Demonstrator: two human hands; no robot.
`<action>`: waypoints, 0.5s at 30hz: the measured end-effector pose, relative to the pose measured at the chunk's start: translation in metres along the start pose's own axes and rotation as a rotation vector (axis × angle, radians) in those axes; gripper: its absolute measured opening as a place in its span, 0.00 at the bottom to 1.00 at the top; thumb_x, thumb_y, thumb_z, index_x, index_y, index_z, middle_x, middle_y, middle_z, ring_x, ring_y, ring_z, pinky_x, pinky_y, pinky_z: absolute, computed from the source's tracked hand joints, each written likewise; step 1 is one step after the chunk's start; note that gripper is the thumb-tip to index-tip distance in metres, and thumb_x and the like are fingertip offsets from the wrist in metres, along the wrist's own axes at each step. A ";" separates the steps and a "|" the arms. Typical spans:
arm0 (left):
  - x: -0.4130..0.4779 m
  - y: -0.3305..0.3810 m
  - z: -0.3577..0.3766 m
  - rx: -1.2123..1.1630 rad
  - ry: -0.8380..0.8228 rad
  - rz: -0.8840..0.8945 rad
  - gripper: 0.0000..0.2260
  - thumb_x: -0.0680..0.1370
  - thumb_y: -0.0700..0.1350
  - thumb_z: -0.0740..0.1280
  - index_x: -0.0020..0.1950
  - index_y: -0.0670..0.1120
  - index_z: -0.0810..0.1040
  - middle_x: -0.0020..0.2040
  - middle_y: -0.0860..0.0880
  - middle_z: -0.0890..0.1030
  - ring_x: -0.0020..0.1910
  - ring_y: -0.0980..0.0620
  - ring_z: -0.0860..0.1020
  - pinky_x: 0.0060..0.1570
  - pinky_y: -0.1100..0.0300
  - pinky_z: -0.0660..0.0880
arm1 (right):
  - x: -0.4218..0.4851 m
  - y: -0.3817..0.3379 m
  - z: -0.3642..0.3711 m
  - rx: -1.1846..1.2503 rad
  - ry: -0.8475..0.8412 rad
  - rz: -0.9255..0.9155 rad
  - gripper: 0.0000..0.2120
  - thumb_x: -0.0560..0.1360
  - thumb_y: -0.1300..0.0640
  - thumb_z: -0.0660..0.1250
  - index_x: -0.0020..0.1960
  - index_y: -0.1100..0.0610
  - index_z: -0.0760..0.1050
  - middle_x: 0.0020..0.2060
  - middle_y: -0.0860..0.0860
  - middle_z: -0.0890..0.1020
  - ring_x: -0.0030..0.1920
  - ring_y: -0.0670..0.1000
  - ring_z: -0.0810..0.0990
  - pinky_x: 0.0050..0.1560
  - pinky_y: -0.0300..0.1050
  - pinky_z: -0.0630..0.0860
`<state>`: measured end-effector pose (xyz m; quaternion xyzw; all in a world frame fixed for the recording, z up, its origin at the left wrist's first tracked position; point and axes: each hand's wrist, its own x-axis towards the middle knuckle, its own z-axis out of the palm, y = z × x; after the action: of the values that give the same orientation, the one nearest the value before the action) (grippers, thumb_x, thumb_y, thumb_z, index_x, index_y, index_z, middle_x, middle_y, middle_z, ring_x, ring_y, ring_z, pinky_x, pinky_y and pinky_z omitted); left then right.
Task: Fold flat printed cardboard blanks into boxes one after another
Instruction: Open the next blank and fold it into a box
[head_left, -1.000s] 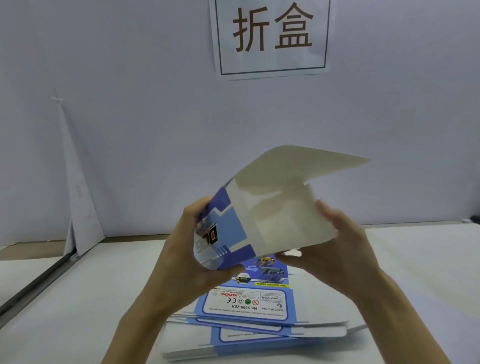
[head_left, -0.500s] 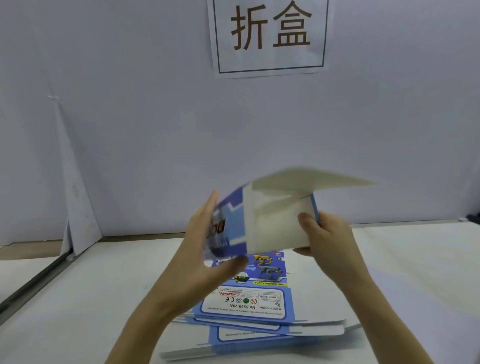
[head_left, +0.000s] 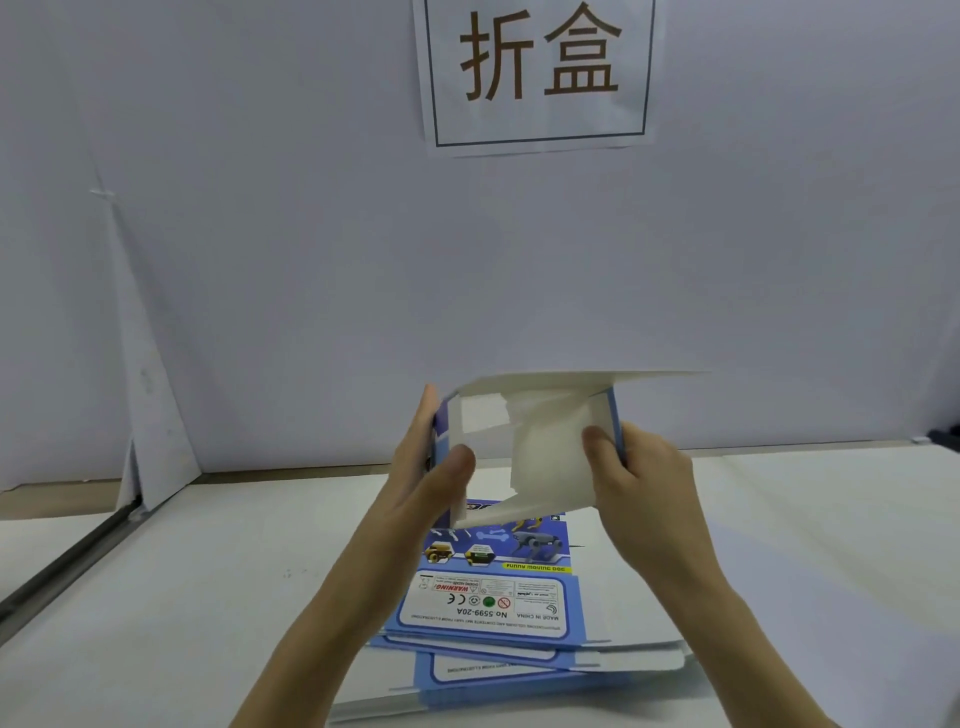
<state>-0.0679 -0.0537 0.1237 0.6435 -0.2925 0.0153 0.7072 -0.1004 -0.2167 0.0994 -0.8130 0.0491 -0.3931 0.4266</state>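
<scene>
Blue-printed cardboard, a half-formed box (head_left: 530, 441), is held in the air above the stack of flat blanks (head_left: 498, 618), gripped on its left side by the left hand (head_left: 426, 483) and on its right by the right hand (head_left: 639, 478).

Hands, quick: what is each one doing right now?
Left hand: closed on the half-folded box.
Right hand: closed on the same box, thumb pressing a flap.

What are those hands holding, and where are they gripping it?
A half-folded box, held above the stack of blanks. The left hand grips its left side; the right hand grips its right side, thumb on the inner flap.
</scene>
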 end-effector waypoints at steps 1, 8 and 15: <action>0.001 -0.006 -0.001 -0.001 0.041 -0.031 0.35 0.75 0.49 0.71 0.74 0.35 0.59 0.56 0.40 0.76 0.45 0.46 0.79 0.38 0.57 0.75 | -0.001 0.000 0.001 0.004 -0.016 -0.015 0.22 0.79 0.61 0.59 0.29 0.55 0.56 0.22 0.46 0.61 0.25 0.46 0.63 0.26 0.36 0.61; -0.026 -0.005 -0.029 0.146 0.111 0.001 0.18 0.72 0.56 0.62 0.61 0.63 0.68 0.48 0.68 0.80 0.47 0.71 0.78 0.35 0.78 0.71 | -0.017 -0.006 0.015 0.072 -0.061 -0.157 0.22 0.80 0.60 0.60 0.29 0.50 0.60 0.21 0.44 0.70 0.22 0.43 0.68 0.22 0.33 0.60; -0.025 -0.021 -0.030 0.881 0.500 0.089 0.07 0.82 0.43 0.56 0.45 0.44 0.68 0.30 0.55 0.69 0.26 0.57 0.69 0.26 0.76 0.68 | -0.025 -0.018 0.019 0.205 -0.138 -0.131 0.08 0.80 0.59 0.62 0.49 0.48 0.75 0.33 0.32 0.78 0.36 0.33 0.78 0.28 0.23 0.68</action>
<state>-0.0682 -0.0213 0.0936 0.8442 -0.1071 0.3209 0.4157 -0.1090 -0.1821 0.0918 -0.7918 -0.0741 -0.3663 0.4832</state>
